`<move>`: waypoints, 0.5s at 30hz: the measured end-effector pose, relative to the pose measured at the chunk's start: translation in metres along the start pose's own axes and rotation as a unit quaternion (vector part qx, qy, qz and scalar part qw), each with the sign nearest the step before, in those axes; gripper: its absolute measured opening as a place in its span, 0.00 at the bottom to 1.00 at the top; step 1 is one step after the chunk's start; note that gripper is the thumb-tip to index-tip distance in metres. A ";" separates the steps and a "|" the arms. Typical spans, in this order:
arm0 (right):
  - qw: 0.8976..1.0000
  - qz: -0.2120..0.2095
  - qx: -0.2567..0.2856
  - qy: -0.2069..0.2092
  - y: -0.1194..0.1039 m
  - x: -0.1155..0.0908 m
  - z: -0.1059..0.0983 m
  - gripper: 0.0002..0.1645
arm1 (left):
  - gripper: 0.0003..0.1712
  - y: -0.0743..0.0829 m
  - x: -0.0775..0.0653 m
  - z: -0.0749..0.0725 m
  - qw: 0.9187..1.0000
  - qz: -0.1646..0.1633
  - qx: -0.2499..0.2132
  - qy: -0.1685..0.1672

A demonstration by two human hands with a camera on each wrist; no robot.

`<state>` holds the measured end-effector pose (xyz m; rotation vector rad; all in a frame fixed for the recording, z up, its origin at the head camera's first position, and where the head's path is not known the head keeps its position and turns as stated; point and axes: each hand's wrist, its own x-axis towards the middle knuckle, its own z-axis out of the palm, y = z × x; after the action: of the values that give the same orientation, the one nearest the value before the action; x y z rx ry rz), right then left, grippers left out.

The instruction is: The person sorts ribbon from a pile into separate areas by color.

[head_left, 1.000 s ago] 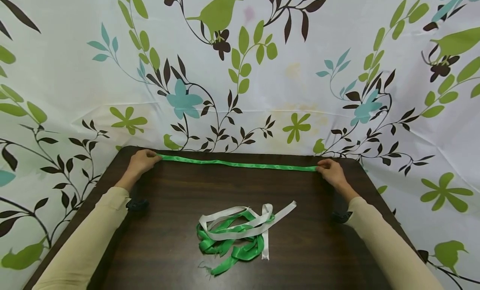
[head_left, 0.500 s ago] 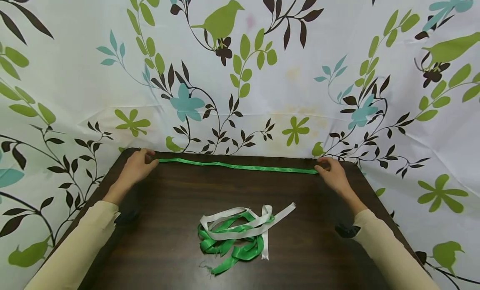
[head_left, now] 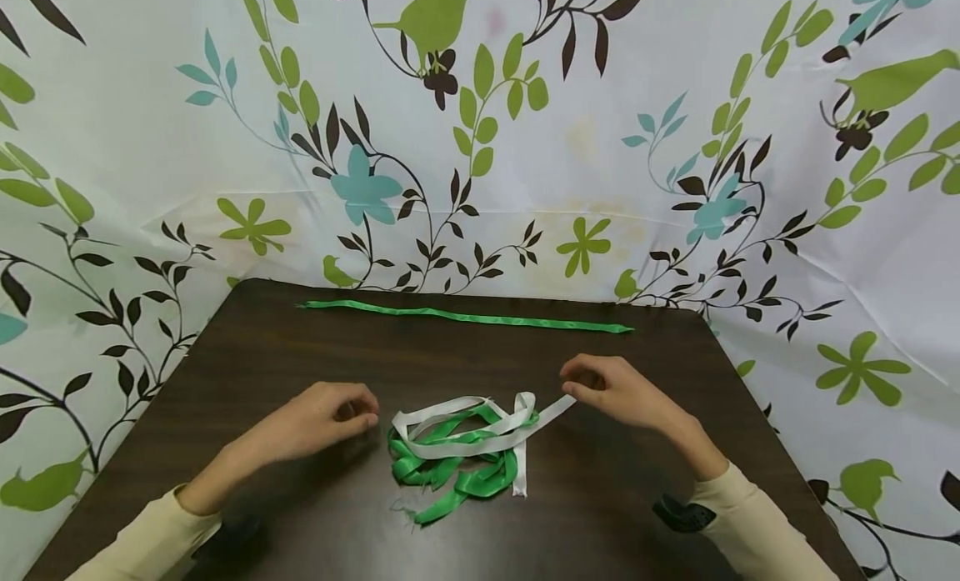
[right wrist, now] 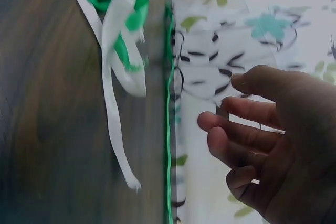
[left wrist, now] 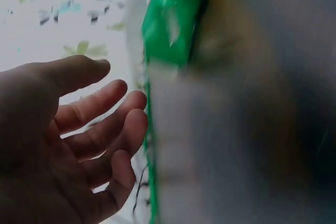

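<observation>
A green ribbon lies stretched out along the far edge of the table, touched by neither hand. Closer in, a loose pile holds a tangled green ribbon and white ribbon, the white one partly looped over the green. My left hand hovers left of the pile with loosely bent fingers and nothing in them; the left wrist view shows its bare palm. Over the white ribbon's right end hangs my right hand, and the right wrist view shows a gap between its relaxed fingers and that end.
The dark wooden table has rounded far corners. Right behind it hangs a white cloth printed with leaves, flowers and birds. Dark wrist devices sit at the sleeve cuffs.
Both hands have let go of the ends of the stretched green ribbon. They have come back toward the person and inward, to either side of the ribbon pile.
</observation>
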<state>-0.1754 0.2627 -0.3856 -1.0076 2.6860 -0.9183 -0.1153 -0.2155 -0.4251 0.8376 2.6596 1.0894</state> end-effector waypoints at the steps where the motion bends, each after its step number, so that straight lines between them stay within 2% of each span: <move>1: 1.000 -0.005 -0.006 -0.005 -0.003 0.001 0.002 0.12 | 0.11 0.004 0.000 0.006 1.000 0.003 -0.009 -0.012; 4: 1.000 -0.007 -0.018 -0.012 -0.010 0.001 0.008 0.11 | 0.13 0.013 0.002 0.024 0.999 0.001 -0.021 -0.033; 8: 0.999 -0.022 -0.014 -0.034 -0.017 0.003 0.016 0.10 | 0.17 0.022 0.002 0.046 0.999 -0.026 -0.017 -0.040; 11: 0.998 -0.039 -0.008 -0.053 -0.022 0.006 0.024 0.11 | 0.19 0.029 0.000 0.062 0.999 -0.041 0.020 -0.027; 15: 0.996 -0.054 -0.005 -0.072 -0.029 0.009 0.034 0.14 | 0.14 0.037 0.000 0.077 0.996 -0.049 0.079 -0.001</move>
<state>-0.1555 0.2228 -0.3955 -1.1834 2.5427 -0.8169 -0.0729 -0.1479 -0.4551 0.7245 2.7809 0.8663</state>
